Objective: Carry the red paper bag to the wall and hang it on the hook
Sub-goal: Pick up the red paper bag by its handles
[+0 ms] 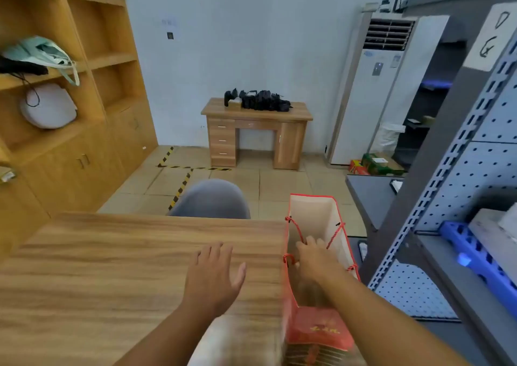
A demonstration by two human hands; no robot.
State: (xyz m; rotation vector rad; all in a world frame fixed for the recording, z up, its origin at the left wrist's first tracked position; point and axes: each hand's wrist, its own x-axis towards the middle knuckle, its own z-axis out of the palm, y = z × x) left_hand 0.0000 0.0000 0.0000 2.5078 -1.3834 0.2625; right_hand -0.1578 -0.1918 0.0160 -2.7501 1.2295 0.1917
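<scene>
The red paper bag hangs beside the right edge of the wooden table, its mouth open and its pale inside showing. My right hand is closed around the bag's red rope handles above the opening. Over the tabletop, my left hand is flat with fingers spread, holding nothing. No hook is visible on the white far wall.
A grey chair stands beyond the table. A small wooden desk with black gear sits at the far wall, beside a white standing air conditioner. Wooden shelving lines the left; grey pegboard racks crowd the right.
</scene>
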